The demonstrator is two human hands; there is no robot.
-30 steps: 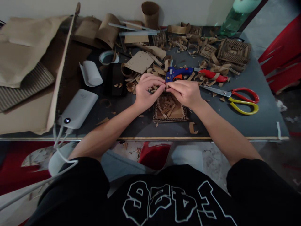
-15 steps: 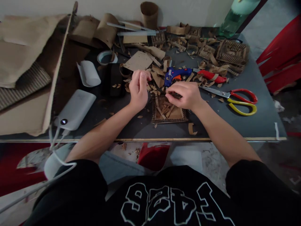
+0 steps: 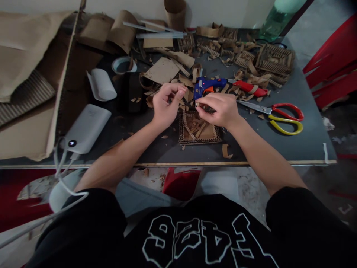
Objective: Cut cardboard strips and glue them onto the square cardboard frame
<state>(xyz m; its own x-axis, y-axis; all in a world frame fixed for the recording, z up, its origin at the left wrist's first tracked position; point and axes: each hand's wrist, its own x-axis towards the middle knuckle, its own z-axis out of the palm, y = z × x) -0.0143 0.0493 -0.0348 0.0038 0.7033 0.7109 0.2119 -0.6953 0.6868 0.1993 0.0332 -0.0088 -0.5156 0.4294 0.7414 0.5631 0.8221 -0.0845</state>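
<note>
My left hand point(image 3: 166, 102) hovers over loose cardboard scraps point(image 3: 185, 97) with its fingers curled and apart; I cannot make out anything in it. My right hand point(image 3: 219, 108) pinches a small cardboard piece point(image 3: 206, 109) just above the far edge of a square woven cardboard mat point(image 3: 199, 131), which holds several loose strips. A blue glue gun point(image 3: 208, 85) lies right behind both hands. The two hands are a few centimetres apart.
Red and yellow scissors point(image 3: 281, 113) and a red-handled cutter point(image 3: 249, 88) lie to the right. A white power bank point(image 3: 86, 128) with a cable sits left, beside large cardboard sheets point(image 3: 30, 93). Woven cardboard pieces point(image 3: 275, 59) crowd the back. A red chair point(image 3: 331, 74) stands right.
A second ago both hands met over one small piece. The left hand pulled away to the scrap pile and now reaches back toward the right hand, which stays above the mat.
</note>
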